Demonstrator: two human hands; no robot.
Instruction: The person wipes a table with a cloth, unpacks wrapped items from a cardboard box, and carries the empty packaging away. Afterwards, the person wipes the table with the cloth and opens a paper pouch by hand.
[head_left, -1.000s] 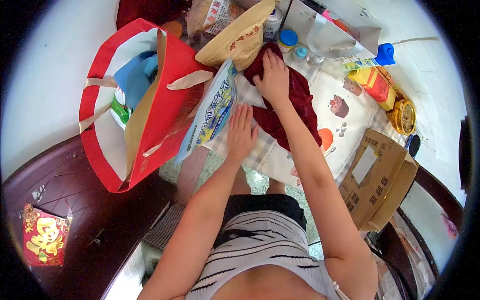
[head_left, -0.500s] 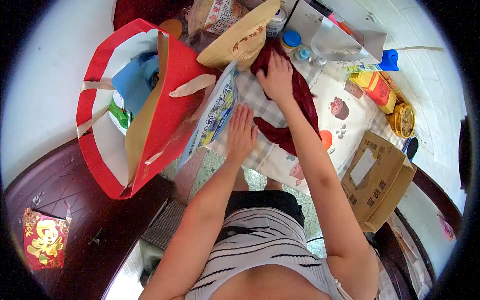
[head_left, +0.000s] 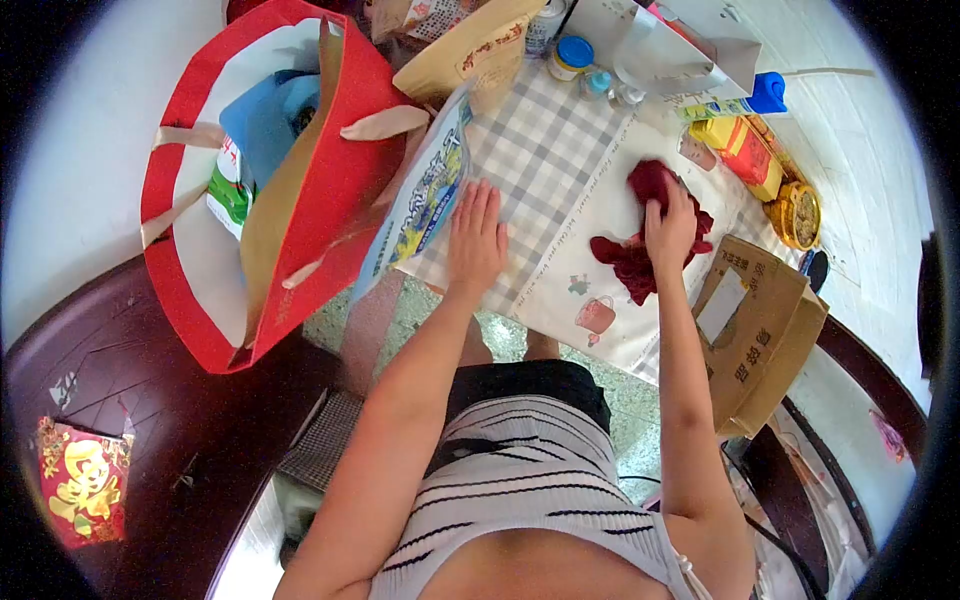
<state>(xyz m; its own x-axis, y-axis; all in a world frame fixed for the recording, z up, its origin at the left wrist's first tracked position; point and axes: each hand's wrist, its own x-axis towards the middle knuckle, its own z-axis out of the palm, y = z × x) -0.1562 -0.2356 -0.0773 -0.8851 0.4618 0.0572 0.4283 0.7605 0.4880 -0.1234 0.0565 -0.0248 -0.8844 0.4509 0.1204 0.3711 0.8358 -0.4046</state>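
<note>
A dark red cloth (head_left: 636, 268) lies crumpled on the right part of the tablecloth (head_left: 560, 140), which has a grey check and printed cakes. My right hand (head_left: 671, 225) is on the cloth, its fingers bent round a bunched part of it. My left hand (head_left: 477, 238) lies flat on the checked part near the table's front edge, fingers stretched and holding nothing. Just left of it stands a blue and white packet (head_left: 425, 200), close to the fingers.
A large red bag (head_left: 320, 200) stands at the left. Behind are a tan pouch (head_left: 465, 55), a blue-lidded jar (head_left: 571, 58), small bottles and a silver-white bag (head_left: 665, 50). Yellow packages (head_left: 742, 155), a jar (head_left: 796, 215) and a cardboard box (head_left: 755, 335) line the right side.
My right hand has moved right and toward the front, taking the cloth from the back of the table and bunching it. My left hand has stayed flat in nearly the same place.
</note>
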